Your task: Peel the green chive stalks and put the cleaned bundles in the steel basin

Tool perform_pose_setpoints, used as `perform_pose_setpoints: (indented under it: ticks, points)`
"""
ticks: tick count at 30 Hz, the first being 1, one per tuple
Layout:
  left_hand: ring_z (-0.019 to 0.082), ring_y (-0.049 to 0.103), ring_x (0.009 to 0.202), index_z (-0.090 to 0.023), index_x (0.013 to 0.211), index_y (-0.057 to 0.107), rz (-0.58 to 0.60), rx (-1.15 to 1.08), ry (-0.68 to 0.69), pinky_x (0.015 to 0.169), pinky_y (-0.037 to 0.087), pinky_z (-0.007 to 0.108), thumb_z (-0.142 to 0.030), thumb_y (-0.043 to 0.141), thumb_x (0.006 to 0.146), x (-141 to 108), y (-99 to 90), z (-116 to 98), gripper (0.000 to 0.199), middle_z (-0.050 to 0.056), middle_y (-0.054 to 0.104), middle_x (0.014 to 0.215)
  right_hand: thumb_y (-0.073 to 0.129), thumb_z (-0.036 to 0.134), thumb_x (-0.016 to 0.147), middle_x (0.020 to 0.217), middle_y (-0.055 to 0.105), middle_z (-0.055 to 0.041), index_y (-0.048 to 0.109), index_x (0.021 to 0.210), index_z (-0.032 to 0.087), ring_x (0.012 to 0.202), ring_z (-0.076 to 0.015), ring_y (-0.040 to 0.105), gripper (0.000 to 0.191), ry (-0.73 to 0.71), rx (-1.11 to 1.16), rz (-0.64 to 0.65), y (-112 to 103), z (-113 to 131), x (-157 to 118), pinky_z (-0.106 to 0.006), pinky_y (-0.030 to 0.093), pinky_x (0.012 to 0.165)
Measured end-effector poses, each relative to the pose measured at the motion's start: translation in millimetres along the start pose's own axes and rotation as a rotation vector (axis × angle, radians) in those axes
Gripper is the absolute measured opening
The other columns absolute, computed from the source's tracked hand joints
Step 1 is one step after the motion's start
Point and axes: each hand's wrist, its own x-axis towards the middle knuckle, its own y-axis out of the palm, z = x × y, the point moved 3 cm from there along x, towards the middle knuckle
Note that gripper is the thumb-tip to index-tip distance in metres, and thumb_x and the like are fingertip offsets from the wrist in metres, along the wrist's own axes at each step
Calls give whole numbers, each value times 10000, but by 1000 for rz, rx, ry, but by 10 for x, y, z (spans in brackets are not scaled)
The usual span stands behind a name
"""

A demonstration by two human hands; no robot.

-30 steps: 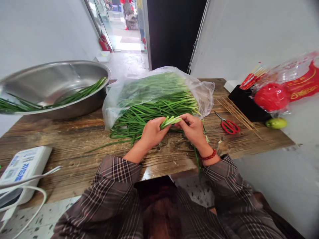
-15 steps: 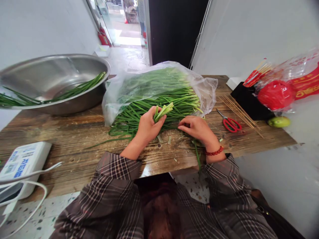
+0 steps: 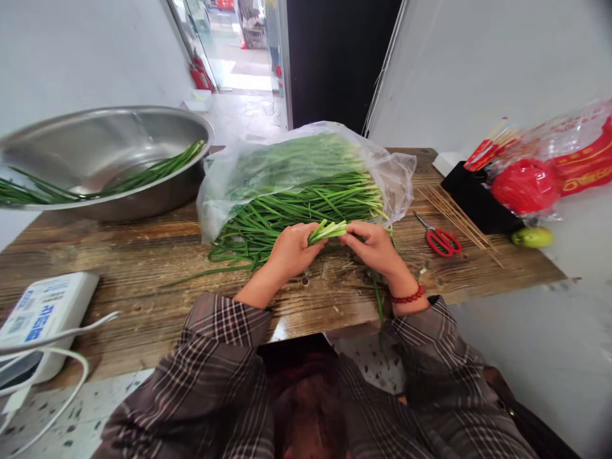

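My left hand (image 3: 295, 248) is closed round a small bunch of garlic chives (image 3: 329, 231), whose pale cut ends point right. At those ends, my right hand (image 3: 371, 245) pinches with thumb and forefinger on the tips. Just behind both hands lies a large heap of garlic chives (image 3: 306, 204), partly covered by a clear plastic bag (image 3: 272, 169). Small trimmed bits and a loose green leaf (image 3: 377, 296) lie on the wooden table (image 3: 157, 306) near my right wrist.
A steel basin (image 3: 157, 204) with some chives in it stands at the left. Red-handled scissors (image 3: 442, 242), thin wooden sticks (image 3: 461, 220) and a black box (image 3: 480, 201) are at the right. A white device (image 3: 52, 312) with cables sits at the near left.
My left hand has moved right and slightly down with the bunch. My right hand's fingers now meet the pale ends, where before they were apart from them.
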Motion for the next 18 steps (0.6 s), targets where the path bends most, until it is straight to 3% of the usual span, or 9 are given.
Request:
perform_pose_setpoints:
  ticks: [5,10,12,15,18]
  points:
    - [127,515,618,-164,718,581,-83,-81,-88,599,342,242,-264,542,841,7,-34,28,163,-18,589,654,527,451,912,660,645,13,697,908,213,598,-104,569,293,245,354,-253,-90,-123,-13,-239,447,589]
    - [116,481,594,-163,669,549,-103,-92,-103,573,321,234,-275,536,830,8,-60,11,197,-30,547,611,527,480,904,693,635,5,683,933,214,630,-111,573,310,258,303,-475,-190,-178,-26,-247,445,582]
    - [117,478,591,-166,671,553,-107,-97,-97,570,324,232,-281,532,826,8,-63,7,194,-30,547,608,517,454,916,835,682,-20,681,1008,236,775,-143,623,288,159,149,-447,-215,-111,-21,-292,489,697]
    - [121,485,587,-173,684,567,-110,-101,-74,571,335,233,-282,528,822,8,-61,9,180,-28,557,612,536,383,920,1044,687,-46,689,1037,266,995,-195,603,225,-44,-181,-277,-187,32,-13,-376,458,882]
    - [125,499,590,-179,701,572,-108,-92,-54,579,350,237,-275,527,830,5,-49,12,167,-21,572,626,529,326,927,1011,685,-57,695,961,257,1001,-225,560,184,-122,-473,-103,-83,89,-10,-412,398,909]
